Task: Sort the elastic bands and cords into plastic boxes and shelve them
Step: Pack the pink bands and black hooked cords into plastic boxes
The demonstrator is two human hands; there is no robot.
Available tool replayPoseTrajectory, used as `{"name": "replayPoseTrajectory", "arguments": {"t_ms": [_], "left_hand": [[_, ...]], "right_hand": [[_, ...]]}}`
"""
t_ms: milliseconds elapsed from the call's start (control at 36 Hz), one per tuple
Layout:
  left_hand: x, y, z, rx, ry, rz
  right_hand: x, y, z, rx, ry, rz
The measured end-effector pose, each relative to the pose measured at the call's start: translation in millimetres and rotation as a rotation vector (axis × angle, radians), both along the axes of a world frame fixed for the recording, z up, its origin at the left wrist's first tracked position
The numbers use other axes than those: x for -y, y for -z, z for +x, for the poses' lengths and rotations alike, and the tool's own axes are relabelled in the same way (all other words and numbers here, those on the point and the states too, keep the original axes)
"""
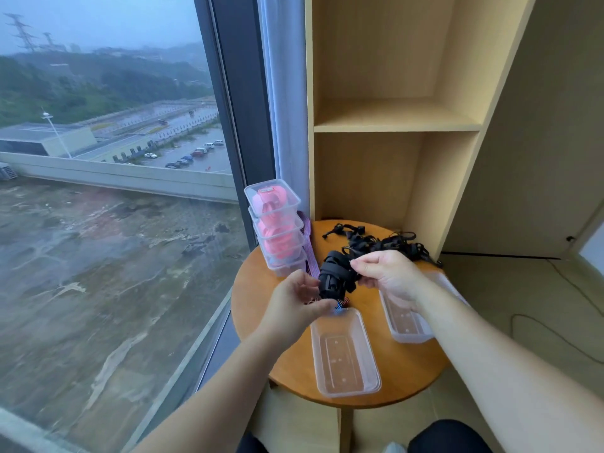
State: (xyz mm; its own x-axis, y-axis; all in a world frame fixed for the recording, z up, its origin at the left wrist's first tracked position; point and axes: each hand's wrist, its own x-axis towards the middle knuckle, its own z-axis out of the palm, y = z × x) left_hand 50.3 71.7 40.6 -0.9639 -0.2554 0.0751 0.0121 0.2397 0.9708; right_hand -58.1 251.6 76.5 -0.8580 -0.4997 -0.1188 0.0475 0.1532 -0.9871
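Right hand: thumb and forefinger pinched on loop of black elastic bundle, held above table. Left hand: fingers and thumb curled round bundle's lower end.

Likely step: tidying the black bundle before boxing it. Next move calls for lowering it into near clear box, empty and just below. Second clear box partly under right forearm.

Bundle flat, matte, springy-looking. More tangled black cords behind. Stacked boxes of pink bands at left. Round wooden table. Pale wooden shelf behind holds no boxes yet.
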Motion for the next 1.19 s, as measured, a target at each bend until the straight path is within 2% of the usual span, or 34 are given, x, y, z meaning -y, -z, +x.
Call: {"name": "replayPoseTrajectory", "arguments": {"t_ms": [83,194,333,444,583,722,889,1028,1195], "left_hand": [[1,28,11,0.107,0.010,-0.178],[-2,54,24,0.180,0.082,-0.321],[-7,68,27,0.211,0.092,-0.540],[-10,77,22,0.176,0.089,-0.790],[-10,85,9,0.172,0.091,-0.963],[-9,93,-6,0.232,0.095,-1.018],[-8,102,-19,0.283,0.060,-1.042],[-6,108,-22,0.269,0.083,-0.975],[-3,113,-19,0.246,0.138,-0.898]], "right_hand": [[-10,30,3,-0.001,-0.066,0.186],[-14,67,10,0.115,-0.083,0.247],[-9,92,11,0.167,-0.082,0.303],[-4,103,9,0.089,-0.096,0.417],[-4,108,1,-0.011,-0.101,0.541],[-4,111,-4,-0.147,-0.137,0.708],[-3,117,-5,-0.230,-0.170,0.644],[1,117,-6,-0.280,-0.200,0.577],[11,123,-5,-0.419,-0.238,0.731]]}}
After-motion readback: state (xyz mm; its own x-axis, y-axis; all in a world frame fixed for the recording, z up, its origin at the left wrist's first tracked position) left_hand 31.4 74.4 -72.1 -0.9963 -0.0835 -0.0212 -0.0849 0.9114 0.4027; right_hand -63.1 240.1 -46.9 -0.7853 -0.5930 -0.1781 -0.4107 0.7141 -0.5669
